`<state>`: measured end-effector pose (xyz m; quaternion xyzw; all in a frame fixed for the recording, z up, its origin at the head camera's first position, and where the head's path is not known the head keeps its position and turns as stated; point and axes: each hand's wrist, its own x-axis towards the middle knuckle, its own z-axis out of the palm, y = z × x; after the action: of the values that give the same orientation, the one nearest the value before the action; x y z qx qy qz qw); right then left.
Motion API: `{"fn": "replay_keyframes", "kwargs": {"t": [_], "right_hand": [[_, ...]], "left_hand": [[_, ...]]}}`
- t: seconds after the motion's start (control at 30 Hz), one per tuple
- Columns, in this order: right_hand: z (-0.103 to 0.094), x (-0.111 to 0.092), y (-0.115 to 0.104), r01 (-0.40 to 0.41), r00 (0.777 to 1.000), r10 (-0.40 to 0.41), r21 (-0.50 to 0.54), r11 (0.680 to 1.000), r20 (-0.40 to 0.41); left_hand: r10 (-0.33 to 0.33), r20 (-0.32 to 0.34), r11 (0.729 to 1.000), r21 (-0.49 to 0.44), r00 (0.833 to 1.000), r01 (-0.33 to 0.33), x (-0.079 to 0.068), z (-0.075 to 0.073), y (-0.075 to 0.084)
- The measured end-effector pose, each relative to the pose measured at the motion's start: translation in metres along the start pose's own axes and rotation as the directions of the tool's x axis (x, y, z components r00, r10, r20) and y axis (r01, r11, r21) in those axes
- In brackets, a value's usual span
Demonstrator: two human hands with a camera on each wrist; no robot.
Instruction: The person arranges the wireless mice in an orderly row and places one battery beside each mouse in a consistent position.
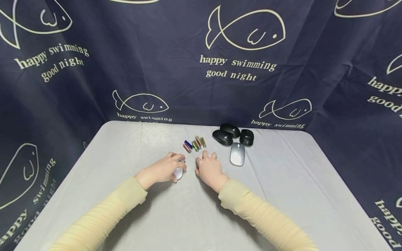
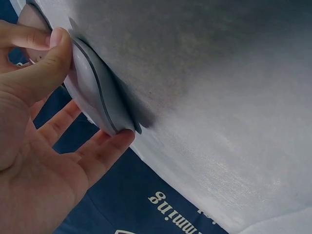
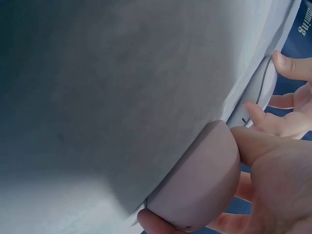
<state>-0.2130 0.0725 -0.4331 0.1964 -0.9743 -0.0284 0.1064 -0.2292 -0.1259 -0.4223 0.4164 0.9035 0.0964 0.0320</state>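
Note:
In the head view my left hand (image 1: 164, 168) grips a white computer mouse (image 1: 178, 173) on the table, left of centre. The left wrist view has thumb and fingers along the sides of this white mouse (image 2: 95, 90), its edge low over the cloth. A short way to the right, my right hand (image 1: 209, 169) holds a pale pink mouse, mostly hidden under the hand from above. From the right wrist, the pink mouse (image 3: 200, 180) shows its rounded side, with the thumb and fingertips at opposite ends of it.
Several small batteries (image 1: 194, 144) in mixed colours lie just beyond the hands. To their right, three black mice (image 1: 222, 137) sit grouped near the back edge, with a silver mouse (image 1: 237, 154) in front. Dark fish-print curtains (image 1: 188, 87) surround the white-covered table (image 1: 188, 216).

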Motion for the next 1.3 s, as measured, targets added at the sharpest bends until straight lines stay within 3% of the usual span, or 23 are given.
{"fn": "replay_keyframes", "kwargs": {"t": [0.83, 1.1, 1.3], "right_hand": [[-0.002, 0.002, 0.001, 0.027, 0.998, -0.029, 0.042, 0.999, 0.057], [-0.004, 0.0, 0.01, -0.023, 0.987, -0.003, 0.166, 0.986, 0.158], [-0.005, -0.001, 0.015, -0.009, 0.989, -0.021, 0.197, 0.98, 0.149]], "left_hand": [[-0.007, -0.008, 1.0, -0.018, 1.0, 0.007, -0.003, 0.003, -0.002], [0.01, -0.007, 1.0, -0.013, 1.0, -0.01, -0.002, 0.002, -0.001], [0.015, -0.013, 1.0, -0.018, 1.0, -0.015, -0.001, 0.001, 0.0]]}}
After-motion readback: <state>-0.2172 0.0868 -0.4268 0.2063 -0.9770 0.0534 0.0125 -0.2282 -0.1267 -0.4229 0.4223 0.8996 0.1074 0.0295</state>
